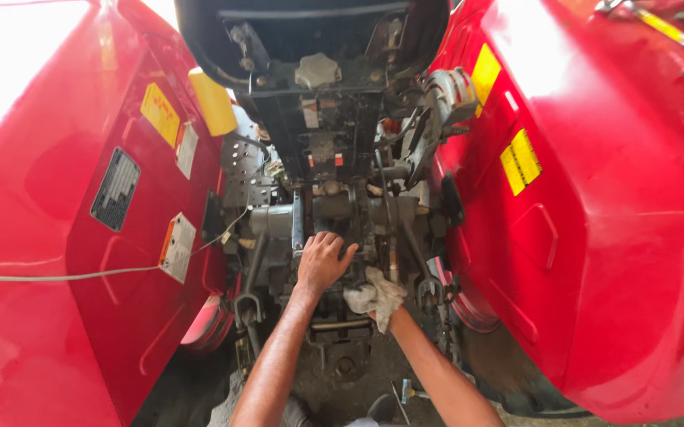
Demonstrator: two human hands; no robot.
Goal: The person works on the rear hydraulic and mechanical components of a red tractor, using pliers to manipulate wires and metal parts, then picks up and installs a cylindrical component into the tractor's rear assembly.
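Resting flat with fingers spread, the left hand (322, 261) presses on the grey housing (334, 213) between the two red fenders (595, 205), while the right hand (373, 304) clutches a crumpled white rag (377, 294) just beside it.

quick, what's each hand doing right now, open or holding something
Left hand: open, palm pressed on the dark machinery, holding nothing.
Right hand: closed on a crumpled white rag.

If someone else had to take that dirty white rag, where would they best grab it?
Best by the loose end of the rag hanging below the right hand, coming from underneath. The upper part is bunched in that hand, while the lower folds dangle free of the greasy machinery. The left hand rests apart from it.
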